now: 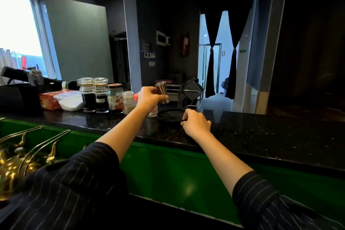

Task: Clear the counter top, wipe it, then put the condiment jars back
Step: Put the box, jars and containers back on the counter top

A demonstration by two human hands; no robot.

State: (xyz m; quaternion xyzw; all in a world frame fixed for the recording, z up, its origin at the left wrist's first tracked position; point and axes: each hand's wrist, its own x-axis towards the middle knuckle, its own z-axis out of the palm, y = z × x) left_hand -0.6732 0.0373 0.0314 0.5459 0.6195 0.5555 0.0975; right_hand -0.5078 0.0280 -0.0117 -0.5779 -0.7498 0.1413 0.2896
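Note:
My left hand (149,97) holds a steel measuring cup (162,91) tilted above the black granite counter (261,132). My right hand (196,122) grips the near rim of a round black tray (170,115) that lies on the counter. To the left stands a row of condiment jars: two tall glass jars with dark contents (87,95) (100,95), a jar with a red label (115,98) and a small jar of pale powder (128,101). A small glass shaker (153,111) is partly hidden behind my left wrist.
A white lidded tub (70,101) and a red box (49,99) sit left of the jars. A metal wire stand (194,91) rises behind the tray. Brass teapots (16,166) fill the lower shelf at left, below the green counter front (168,170).

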